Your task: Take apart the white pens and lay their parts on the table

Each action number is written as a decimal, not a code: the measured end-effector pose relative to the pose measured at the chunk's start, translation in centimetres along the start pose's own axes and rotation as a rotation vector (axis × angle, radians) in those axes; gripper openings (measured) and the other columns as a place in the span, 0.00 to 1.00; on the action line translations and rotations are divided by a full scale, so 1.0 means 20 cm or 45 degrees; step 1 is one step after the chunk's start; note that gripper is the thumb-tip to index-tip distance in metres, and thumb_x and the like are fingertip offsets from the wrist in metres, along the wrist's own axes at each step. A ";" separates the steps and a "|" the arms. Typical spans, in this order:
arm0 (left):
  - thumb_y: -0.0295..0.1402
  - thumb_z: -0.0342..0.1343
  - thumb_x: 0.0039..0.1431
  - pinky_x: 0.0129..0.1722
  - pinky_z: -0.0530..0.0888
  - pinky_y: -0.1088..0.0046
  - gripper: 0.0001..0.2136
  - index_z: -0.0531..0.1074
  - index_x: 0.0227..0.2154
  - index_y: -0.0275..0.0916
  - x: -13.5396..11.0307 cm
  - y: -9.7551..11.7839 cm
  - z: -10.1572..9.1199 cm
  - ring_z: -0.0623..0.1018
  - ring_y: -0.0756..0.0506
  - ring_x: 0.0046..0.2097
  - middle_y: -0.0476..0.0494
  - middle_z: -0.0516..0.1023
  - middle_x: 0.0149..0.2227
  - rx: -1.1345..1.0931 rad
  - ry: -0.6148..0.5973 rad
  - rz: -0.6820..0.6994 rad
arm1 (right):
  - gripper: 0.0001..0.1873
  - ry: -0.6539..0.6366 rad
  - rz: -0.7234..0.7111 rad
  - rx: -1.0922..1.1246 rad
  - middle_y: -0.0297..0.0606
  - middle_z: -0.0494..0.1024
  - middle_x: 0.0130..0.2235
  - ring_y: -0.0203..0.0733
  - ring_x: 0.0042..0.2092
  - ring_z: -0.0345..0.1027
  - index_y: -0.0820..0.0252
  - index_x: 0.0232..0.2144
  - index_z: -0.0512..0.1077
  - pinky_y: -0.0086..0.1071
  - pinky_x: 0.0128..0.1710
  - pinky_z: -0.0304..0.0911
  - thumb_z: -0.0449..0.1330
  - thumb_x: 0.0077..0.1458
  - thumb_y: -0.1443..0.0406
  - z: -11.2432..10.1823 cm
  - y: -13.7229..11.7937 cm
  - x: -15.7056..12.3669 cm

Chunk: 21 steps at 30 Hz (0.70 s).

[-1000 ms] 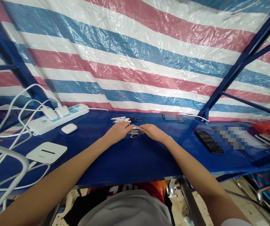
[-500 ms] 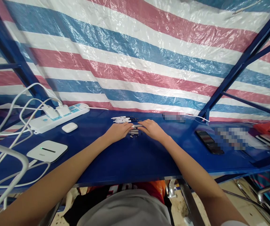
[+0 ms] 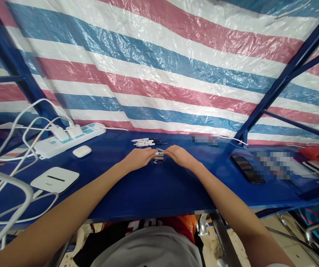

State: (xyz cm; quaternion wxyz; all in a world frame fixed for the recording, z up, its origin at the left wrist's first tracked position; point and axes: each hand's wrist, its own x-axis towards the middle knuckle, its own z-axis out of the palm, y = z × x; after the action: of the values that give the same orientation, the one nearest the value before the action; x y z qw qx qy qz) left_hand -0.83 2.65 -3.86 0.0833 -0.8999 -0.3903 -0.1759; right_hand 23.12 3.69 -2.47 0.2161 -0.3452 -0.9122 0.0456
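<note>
The left hand and right hand rest palm down at the middle of the frame on a blue tabletop. Both are narrowly closed, and their fingertips nearly meet over a small cluster of dark and white pen parts. The left fingertips reach a white piece at the top of the cluster, but whether either hand is gripping anything cannot be told. Just above the hands lies a short row of slim white-and-black pens, side by side and apart from the fingers.

Toward the left of the frame, a white power strip lies at an angle with two white plugs in it, and white cables loop from it. A white earbud case sits just beside the strip, shut, so its contents stay hidden. Below them is a white router. To the right, a black phone lies face up, and a red bag sits at the right edge beside blurred items. A striped plastic tarp hangs behind the table on a blue metal frame.
</note>
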 end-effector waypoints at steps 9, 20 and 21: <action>0.38 0.40 0.69 0.35 0.70 0.75 0.16 0.69 0.51 0.42 0.00 -0.01 0.00 0.77 0.45 0.41 0.44 0.76 0.43 -0.107 -0.004 -0.012 | 0.17 0.027 0.034 0.015 0.41 0.74 0.41 0.39 0.43 0.66 0.60 0.45 0.69 0.35 0.46 0.61 0.48 0.63 0.57 0.00 0.00 -0.01; 0.39 0.38 0.70 0.41 0.71 0.74 0.17 0.64 0.56 0.46 0.00 -0.01 0.00 0.76 0.46 0.45 0.47 0.75 0.47 -0.212 -0.012 0.016 | 0.11 0.085 -0.019 0.002 0.41 0.73 0.38 0.39 0.42 0.64 0.60 0.40 0.68 0.34 0.45 0.60 0.51 0.61 0.61 -0.02 0.02 0.00; 0.39 0.38 0.70 0.42 0.71 0.73 0.17 0.64 0.56 0.46 0.00 -0.01 0.00 0.76 0.46 0.46 0.46 0.75 0.48 -0.220 -0.012 0.016 | 0.11 0.090 -0.020 0.001 0.41 0.73 0.38 0.39 0.42 0.64 0.60 0.39 0.69 0.34 0.45 0.60 0.50 0.62 0.60 -0.03 0.01 0.00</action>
State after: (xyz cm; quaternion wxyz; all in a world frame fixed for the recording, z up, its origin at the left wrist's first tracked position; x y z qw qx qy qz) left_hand -0.97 2.83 -3.75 0.0046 -0.9069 -0.3684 -0.2044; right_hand 23.59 3.79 -2.04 0.2486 -0.3395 -0.9066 0.0319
